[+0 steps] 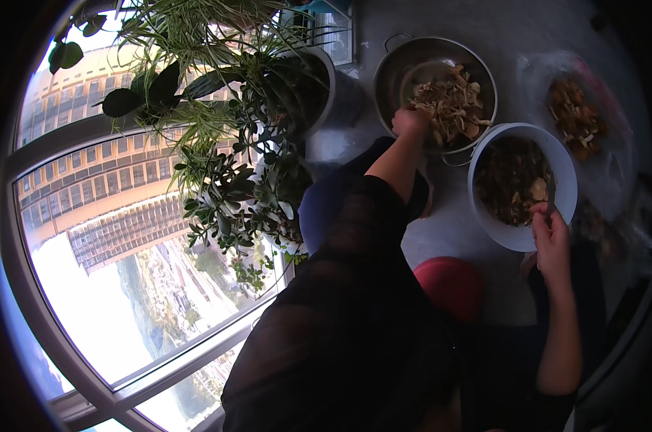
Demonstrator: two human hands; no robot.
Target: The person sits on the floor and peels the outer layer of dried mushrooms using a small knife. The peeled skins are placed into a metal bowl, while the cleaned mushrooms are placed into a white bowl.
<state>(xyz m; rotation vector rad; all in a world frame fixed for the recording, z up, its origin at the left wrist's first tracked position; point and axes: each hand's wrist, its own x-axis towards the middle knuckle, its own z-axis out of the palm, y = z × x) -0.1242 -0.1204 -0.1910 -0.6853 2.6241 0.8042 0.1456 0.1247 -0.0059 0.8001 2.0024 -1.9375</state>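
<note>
Over the near-left part of a wide metal basin (396, 70) is my left hand (410, 121), its fingers at the edge of a heap of pale mushrooms (450, 102). Whether it pinches one of them is hidden. My right hand (550, 232) grips a small dark tool (551, 197), perhaps a knife, above the near-right side of a white bucket (566, 189). Dark scraps and mushroom trimmings (509, 178) lie inside the bucket, with a pale yellowish piece (538, 189) near the tool. The bucket's rim meets the basin's rim.
An opened clear plastic bag (609, 97) with brownish mushrooms (577, 119) lies at the right on the grey floor (434, 237). A red round object (449, 289) is near my legs. Potted plants (239, 189) line the large window (115, 302) at the left.
</note>
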